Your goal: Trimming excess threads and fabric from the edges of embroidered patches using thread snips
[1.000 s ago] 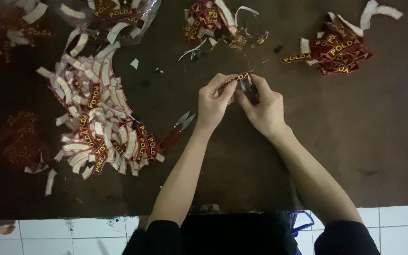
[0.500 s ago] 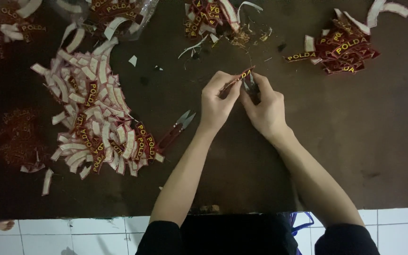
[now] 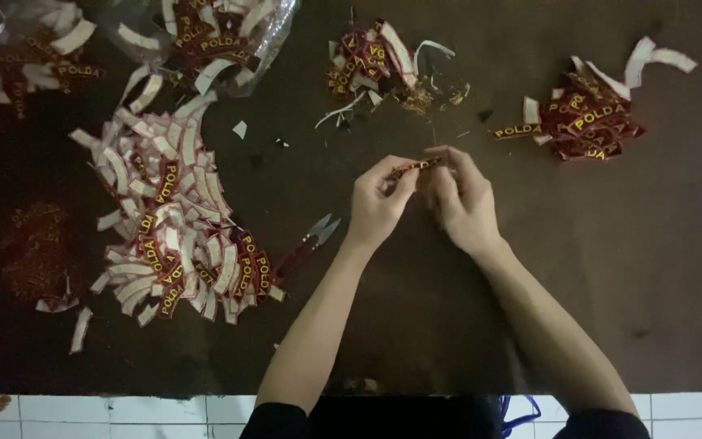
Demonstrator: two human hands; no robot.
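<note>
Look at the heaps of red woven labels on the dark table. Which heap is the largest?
The heap of labels left of the hands, beside the snips: it spreads far wider than the heaps top centre and top right.

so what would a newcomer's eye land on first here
Probably the two hands at the centre of the dark table, the left hand and right hand pinching one small red label between them. Next, the big heap of red and white labels on the left, with small snips lying beside it.

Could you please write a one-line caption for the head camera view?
Left hand and right hand pinch a small red label over a dark table, snips and label piles nearby.
</note>
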